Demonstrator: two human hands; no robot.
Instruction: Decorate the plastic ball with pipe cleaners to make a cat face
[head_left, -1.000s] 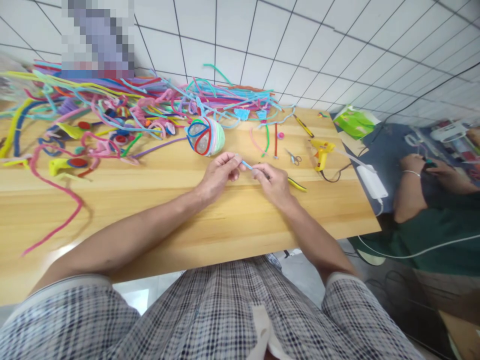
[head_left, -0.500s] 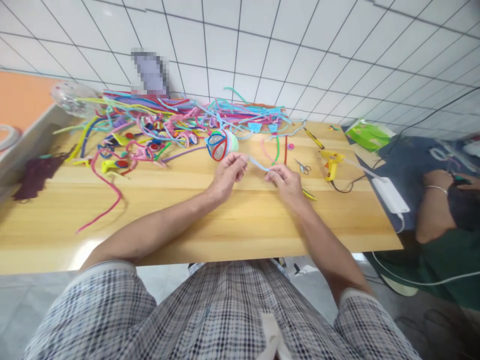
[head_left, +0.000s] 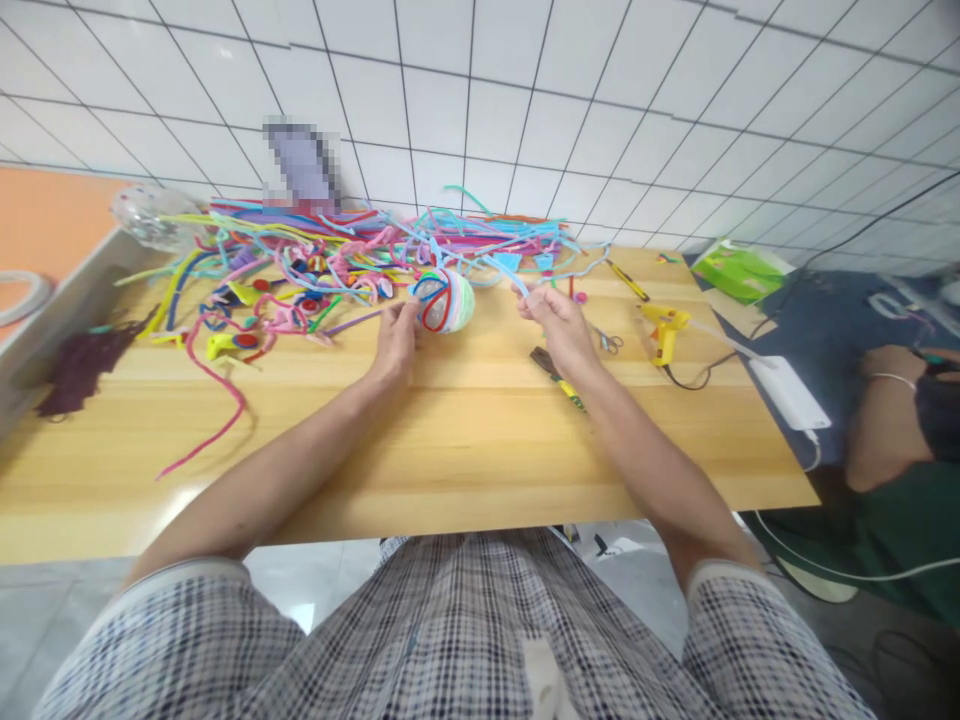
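My left hand (head_left: 397,340) is at the left side of a ball (head_left: 454,305) covered in pastel strands, with red, blue and green loops on its front. Its fingers are curled against the ball's left edge, partly hidden. My right hand (head_left: 559,325) is closed in a pinch on a light blue pipe cleaner (head_left: 510,274), which slants up and left from the fingertips, behind and right of the ball. Beneath my right wrist lie pliers (head_left: 556,378) with yellow-and-black handles.
A tangled heap of colourful pipe cleaners (head_left: 345,250) spreads along the wall. A pink strand (head_left: 238,400) curls forward. To the right are scissors (head_left: 610,342), a yellow cutter (head_left: 628,281), a yellow glue gun (head_left: 664,330) and a white power strip (head_left: 791,390). Another person's arm (head_left: 885,420) is at far right.
My hands have moved apart. The left one has gone left to the ball, while the right one has lifted the light blue pipe cleaner farther back. The pliers now show more fully.
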